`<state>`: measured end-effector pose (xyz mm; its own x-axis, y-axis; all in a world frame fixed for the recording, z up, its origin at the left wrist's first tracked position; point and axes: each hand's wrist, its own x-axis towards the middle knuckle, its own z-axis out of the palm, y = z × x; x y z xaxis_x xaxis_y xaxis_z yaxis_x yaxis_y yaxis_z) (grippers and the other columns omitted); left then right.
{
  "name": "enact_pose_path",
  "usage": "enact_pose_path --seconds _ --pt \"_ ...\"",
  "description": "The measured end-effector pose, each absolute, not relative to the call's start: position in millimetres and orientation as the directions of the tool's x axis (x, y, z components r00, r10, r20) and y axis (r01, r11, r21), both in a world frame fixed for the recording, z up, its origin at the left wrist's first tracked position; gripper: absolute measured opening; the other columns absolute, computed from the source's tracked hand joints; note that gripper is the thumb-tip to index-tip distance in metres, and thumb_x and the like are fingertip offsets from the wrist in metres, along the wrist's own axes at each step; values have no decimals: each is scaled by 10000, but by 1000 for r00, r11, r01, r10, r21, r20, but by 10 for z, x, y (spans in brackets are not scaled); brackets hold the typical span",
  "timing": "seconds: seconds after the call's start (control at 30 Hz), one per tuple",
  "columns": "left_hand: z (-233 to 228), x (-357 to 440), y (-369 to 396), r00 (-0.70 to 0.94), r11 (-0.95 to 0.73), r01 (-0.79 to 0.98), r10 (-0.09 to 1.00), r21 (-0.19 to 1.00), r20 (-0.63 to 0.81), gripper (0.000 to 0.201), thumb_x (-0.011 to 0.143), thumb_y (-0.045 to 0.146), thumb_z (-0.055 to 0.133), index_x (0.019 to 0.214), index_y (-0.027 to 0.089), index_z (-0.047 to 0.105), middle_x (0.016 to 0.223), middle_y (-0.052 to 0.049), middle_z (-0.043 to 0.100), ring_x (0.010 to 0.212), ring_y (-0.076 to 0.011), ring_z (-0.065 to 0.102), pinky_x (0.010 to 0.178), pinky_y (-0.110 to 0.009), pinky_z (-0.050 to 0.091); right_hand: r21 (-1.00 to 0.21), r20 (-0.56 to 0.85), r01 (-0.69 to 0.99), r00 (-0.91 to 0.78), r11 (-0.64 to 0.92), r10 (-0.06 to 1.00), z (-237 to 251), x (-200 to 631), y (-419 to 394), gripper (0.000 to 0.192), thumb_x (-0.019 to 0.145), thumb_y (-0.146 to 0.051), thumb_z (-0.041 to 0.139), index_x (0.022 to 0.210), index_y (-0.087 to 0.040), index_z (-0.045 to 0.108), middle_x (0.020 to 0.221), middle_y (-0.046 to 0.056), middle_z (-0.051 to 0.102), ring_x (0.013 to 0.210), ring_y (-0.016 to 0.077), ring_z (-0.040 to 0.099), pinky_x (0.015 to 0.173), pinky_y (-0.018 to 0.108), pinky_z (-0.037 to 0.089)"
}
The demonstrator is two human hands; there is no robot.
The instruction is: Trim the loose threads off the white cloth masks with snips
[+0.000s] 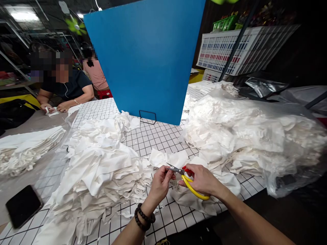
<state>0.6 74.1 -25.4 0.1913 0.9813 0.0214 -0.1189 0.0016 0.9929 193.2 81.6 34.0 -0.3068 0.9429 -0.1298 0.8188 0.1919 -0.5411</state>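
Observation:
My right hand [204, 180] is wrapped round scissors [188, 186] with one yellow and one red handle loop. Their dark metal blades point left, across the fingertips of my left hand [160, 183]. Those fingers are pinched together on a piece of white cloth [176, 158], part of which lies just beyond the blades. More off-white cloth [195, 200] spreads on the table under my right hand. Close by on the left is a big loose heap of white cloth pieces [109, 170]. My left wrist wears dark beads.
A blue board [153, 61] stands upright on a wire stand at the grid-patterned table's [143, 139] far side. Clear plastic bagging [255, 126] full of white cloth bulks at right. At left are a phone [24, 206], stacked cloth [30, 146] and a co-worker [68, 88] handling cloth.

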Motion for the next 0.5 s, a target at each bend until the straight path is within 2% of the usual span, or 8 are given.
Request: enact_pose_path --seconds 0.27,0.5 --pt "-270 -5 749 223 20 -131 975 991 10 231 910 384 565 885 156 597 770 -17 607 705 -142 597 688 -269 480 -466 -110 856 -309 225 945 302 1978 824 324 744 -521 628 709 -204 574 636 -8 598 575 139 492 538 248 288" --pt "-236 -33 762 235 29 -144 972 989 6 234 888 382 603 899 149 627 794 -25 607 707 -144 593 688 -273 481 -479 -69 844 -313 244 947 274 1911 823 353 702 -545 677 716 -210 566 649 -18 595 574 134 488 526 237 272"
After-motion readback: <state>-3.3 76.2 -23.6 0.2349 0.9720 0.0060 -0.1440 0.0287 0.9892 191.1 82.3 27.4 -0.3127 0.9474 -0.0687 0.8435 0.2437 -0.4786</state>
